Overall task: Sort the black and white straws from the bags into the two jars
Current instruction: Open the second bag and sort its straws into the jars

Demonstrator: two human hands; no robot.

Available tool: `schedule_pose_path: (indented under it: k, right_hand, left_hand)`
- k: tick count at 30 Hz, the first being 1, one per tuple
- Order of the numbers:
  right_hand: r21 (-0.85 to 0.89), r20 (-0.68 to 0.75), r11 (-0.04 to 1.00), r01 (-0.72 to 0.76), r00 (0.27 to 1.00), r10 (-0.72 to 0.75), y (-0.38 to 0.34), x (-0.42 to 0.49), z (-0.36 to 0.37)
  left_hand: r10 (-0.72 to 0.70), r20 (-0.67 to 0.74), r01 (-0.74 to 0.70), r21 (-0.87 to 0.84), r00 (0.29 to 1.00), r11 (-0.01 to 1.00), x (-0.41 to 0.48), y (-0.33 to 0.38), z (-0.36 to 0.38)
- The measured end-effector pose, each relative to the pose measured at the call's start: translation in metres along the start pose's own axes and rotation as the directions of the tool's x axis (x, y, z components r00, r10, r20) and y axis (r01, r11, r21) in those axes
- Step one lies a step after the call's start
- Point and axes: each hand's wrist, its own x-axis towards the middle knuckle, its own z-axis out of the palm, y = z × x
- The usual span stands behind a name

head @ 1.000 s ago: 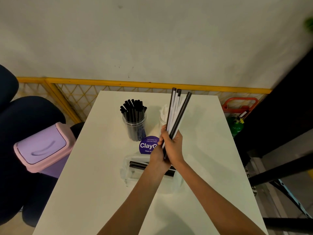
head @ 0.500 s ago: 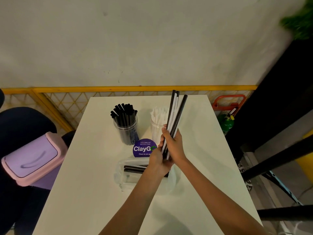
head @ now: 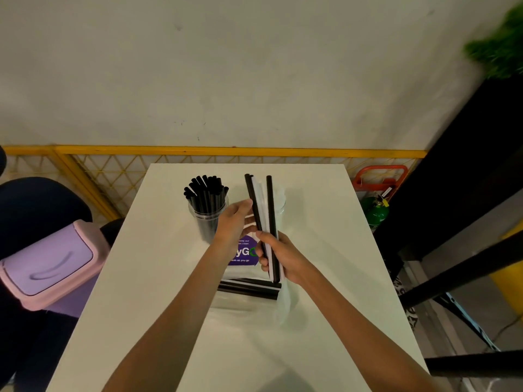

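One view, from the head: a white tabletop [head: 169,278] seen from above, with both forearms reaching in from the near edge.
Right hand [head: 283,258]: its fingers are curled round the lower end of a bundle of straws [head: 263,210], held upright over the middle of the tabletop.
Bundle of straws: two black ones lie on the outside with white ones between them, and the tops point toward the far edge.
Left hand [head: 236,224]: just left of the bundle, with fingertips against the leftmost black straw [head: 254,199]. Whether the fingers pinch it or only touch it cannot be told.
Black-straw jar [head: 208,222]: clear, on the far left of the hands, packed with upright black straws.
White-straw jar [head: 280,206]: clear, right of the black-straw jar, mostly hidden behind the bundle.
Bag [head: 249,302]: clear plastic, lying flat just on the near side of the hands, with a few black straws lying crosswise inside.
Sticker [head: 244,251]: purple, on the tabletop between the jars and the bag, partly covered by both hands.
Bin [head: 48,264]: pink and lilac with a swing lid, left of the tabletop.
Fence [head: 198,150]: yellow mesh, beyond the far edge.
Green cylinder [head: 376,212]: right of the tabletop, low down.
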Motion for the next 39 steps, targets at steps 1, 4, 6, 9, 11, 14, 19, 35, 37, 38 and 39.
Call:
schedule_pose_path:
  k: [1,4,6,9,11,14,19,35,37,38,39]
  right_hand:
    - [-0.014,0.029,1.0,-0.013,0.999,0.013,0.001,0.001,0.003]
    - [-0.044,0.071,0.999,-0.022,0.997,0.025,0.001,0.007,0.009]
    - [-0.04,0.072,0.999,-0.025,0.997,0.028,0.001,0.011,0.013]
    - [-0.008,0.087,0.999,-0.042,0.995,0.042,0.002,0.018,0.016]
    - [0.008,0.08,0.999,-0.052,0.996,0.051,0.002,0.023,0.016]
    - [-0.02,0.031,0.998,-0.058,0.998,0.059,0.002,0.03,0.013]
    - [-0.109,-0.064,0.994,-0.007,0.998,0.0,0.008,0.038,0.011]
    - [-0.051,0.022,0.996,-0.077,0.997,0.079,0.01,0.055,0.023]
    - [-0.042,0.008,0.995,-0.088,0.996,0.088,0.01,0.056,0.024]
    - [-0.04,-0.001,0.995,-0.089,0.996,0.089,0.01,0.056,0.024]
    - [-0.043,-0.009,0.995,-0.087,0.996,0.087,0.01,0.056,0.024]
  left_hand:
    - [0.02,-0.008,-0.02,0.025,1.0,0.999,0.004,0.002,-0.003]
    - [0.076,-0.062,-0.07,0.091,0.995,0.993,0.01,0.008,-0.009]
    - [0.098,-0.081,-0.088,0.115,0.992,0.99,0.013,0.011,-0.012]
    - [0.13,-0.114,-0.108,0.182,0.985,0.977,0.021,0.016,-0.017]
    - [0.167,-0.122,-0.136,0.232,0.978,0.963,0.028,0.023,-0.021]
    - [0.28,-0.158,-0.224,0.303,0.947,0.926,0.039,0.042,-0.03]
    - [0.576,-0.183,-0.46,0.435,0.797,0.775,0.048,0.085,-0.059]
    - [0.785,0.139,-0.538,0.798,0.604,0.272,0.067,0.061,-0.087]
    - [0.768,0.138,-0.503,0.823,0.626,0.262,0.071,0.049,-0.089]
    - [0.761,0.139,-0.486,0.837,0.634,0.252,0.072,0.043,-0.09]
    - [0.757,0.138,-0.469,0.85,0.638,0.241,0.073,0.037,-0.091]
